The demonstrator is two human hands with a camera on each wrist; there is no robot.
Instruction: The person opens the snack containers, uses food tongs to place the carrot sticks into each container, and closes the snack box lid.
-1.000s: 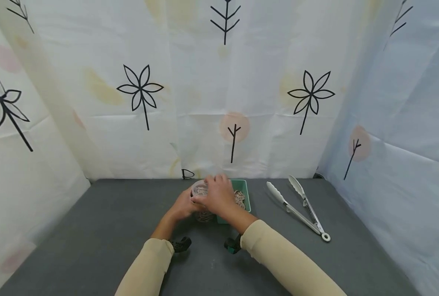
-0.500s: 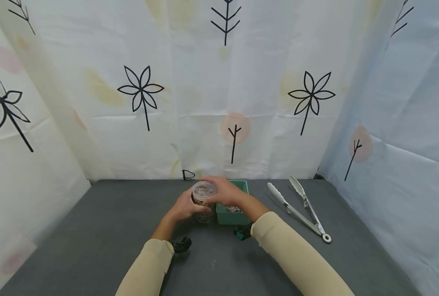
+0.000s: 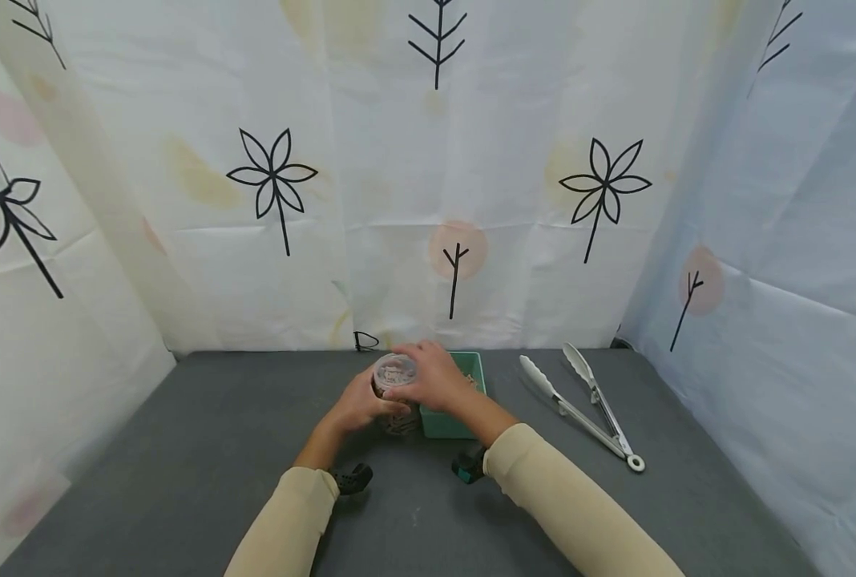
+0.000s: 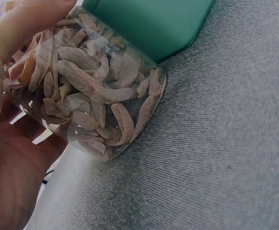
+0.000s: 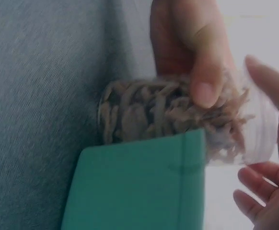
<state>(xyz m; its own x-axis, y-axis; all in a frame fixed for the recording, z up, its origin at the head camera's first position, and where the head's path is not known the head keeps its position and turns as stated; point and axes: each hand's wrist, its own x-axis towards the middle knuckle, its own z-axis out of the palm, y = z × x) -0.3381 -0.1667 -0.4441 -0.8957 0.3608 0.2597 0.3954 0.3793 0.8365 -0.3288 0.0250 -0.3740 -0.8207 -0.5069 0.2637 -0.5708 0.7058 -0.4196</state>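
Observation:
A clear plastic jar (image 4: 96,81) full of dried brownish strips stands upright on the grey table. My left hand (image 3: 358,401) grips it around the upper side, its thumb (image 5: 206,86) across the front in the right wrist view. On top sits a clear lid (image 3: 395,372), and my right hand (image 3: 437,378) holds its edge, thumb on one side and fingers on the other. Just right of the jar is a green plastic bin (image 3: 446,425) with some similar strips inside, partly hidden by my right hand and wrist.
Metal tongs (image 3: 594,421) with pale tips lie spread apart on the table (image 3: 204,465), right of the bin. A patterned white cloth (image 3: 370,280) hangs behind the table and along both sides.
My right hand shifts and turns around the lid, drawing back to the right and then returning slightly. The left hand and jar stay almost still.

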